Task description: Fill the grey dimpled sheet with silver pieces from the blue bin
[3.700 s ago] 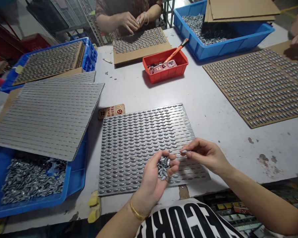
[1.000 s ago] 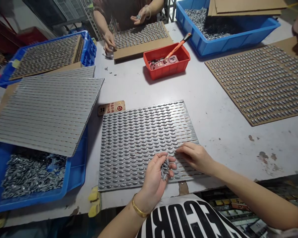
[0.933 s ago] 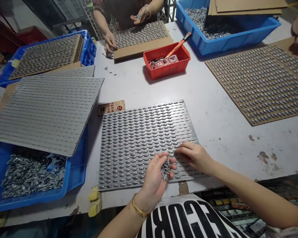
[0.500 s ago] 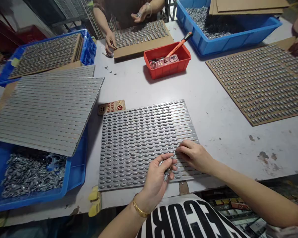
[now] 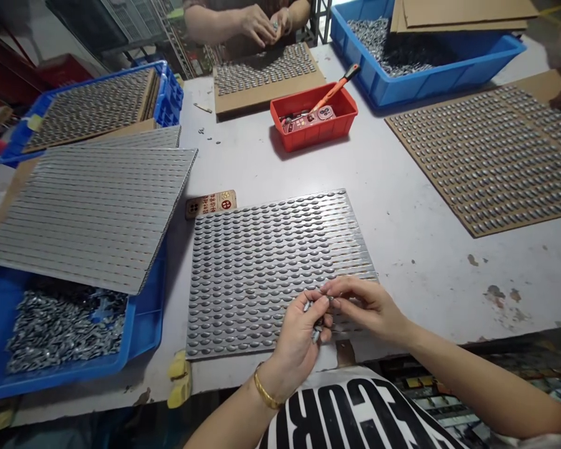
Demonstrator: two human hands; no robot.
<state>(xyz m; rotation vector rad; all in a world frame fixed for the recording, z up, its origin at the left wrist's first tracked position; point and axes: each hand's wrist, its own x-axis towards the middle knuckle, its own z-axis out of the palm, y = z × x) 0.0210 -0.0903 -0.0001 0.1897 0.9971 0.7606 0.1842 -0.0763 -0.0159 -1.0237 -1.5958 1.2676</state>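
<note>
Worktable point(image 5: 416, 274), hands point(image 5: 299, 355) holding metal pieces point(image 5: 316, 335), studded sheet point(image 5: 262, 262), blue bin point(image 5: 144, 318)

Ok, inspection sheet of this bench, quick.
surface: white table, stained front right.
job's things: studded board under both hands; blue crate of loose metal pieces.
clutter: red tray with orange-handled tool; stray pieces.
grips: left hand cups held pieces; right hand fingertips reach them.
cables: nothing seen.
surroundings: co-worker's hands across the table.
</note>
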